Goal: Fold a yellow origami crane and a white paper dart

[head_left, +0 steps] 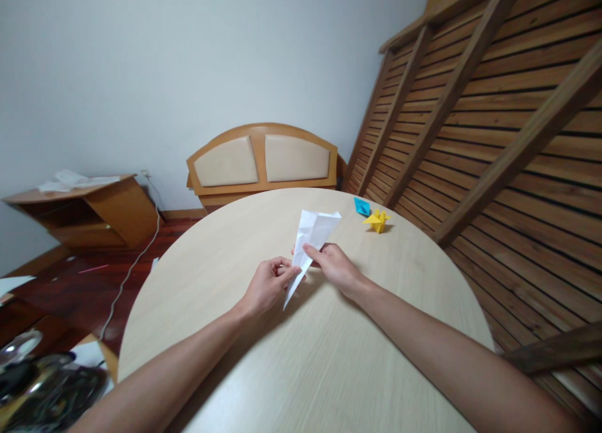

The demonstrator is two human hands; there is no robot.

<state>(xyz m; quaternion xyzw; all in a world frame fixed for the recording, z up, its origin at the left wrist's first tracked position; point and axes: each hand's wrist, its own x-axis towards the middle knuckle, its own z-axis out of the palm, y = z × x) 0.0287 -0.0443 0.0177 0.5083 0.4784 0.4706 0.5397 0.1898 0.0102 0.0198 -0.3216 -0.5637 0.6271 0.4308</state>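
A folded sheet of white paper (314,227), long and narrowing to a point toward me, is held above the round table (235,232) in both hands. My left hand (273,279) pinches its lower left edge near the pointed end, thumb on top. On the right edge, my right hand (333,263) grips it with the thumb laid across the front and the fingers behind, partly hidden. Creases run over the paper's face, and its wider end points away from me.
Near the table's far right edge sit a yellow origami figure (377,221) and a blue folded paper piece (362,206). A slatted wooden frame (470,138) leans at the right. Behind the table stands a padded headboard (263,157); a low wooden cabinet (108,216) is at the left.
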